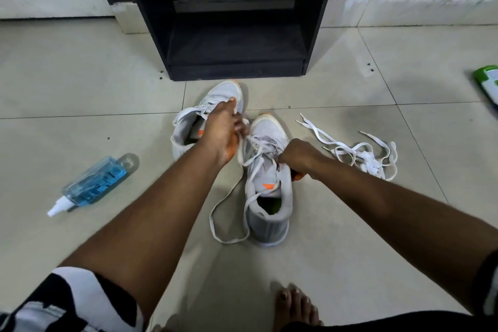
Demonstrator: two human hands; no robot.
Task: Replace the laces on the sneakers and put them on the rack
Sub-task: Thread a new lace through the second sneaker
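Sneakers [265, 170] stand on the floor [80, 89] before the empty rack [234, 35], the near one gripped at its collar by the right hand [299, 156], its lace [229, 207] pinched by the left hand [223, 129].

Pale beige tiled floor [80, 67]: smooth, faintly glossy. Dark brown, boxy wooden shoe rack [234, 35]: matt, scuffed. Near light grey cloth high-top sneaker [269, 197]: matt woven upper, soft padded collar. Loose flat white cloth laces [361, 153]: woven, matt. Clear, shiny plastic bottle of blue liquid [97, 183] with white plastic nozzle.
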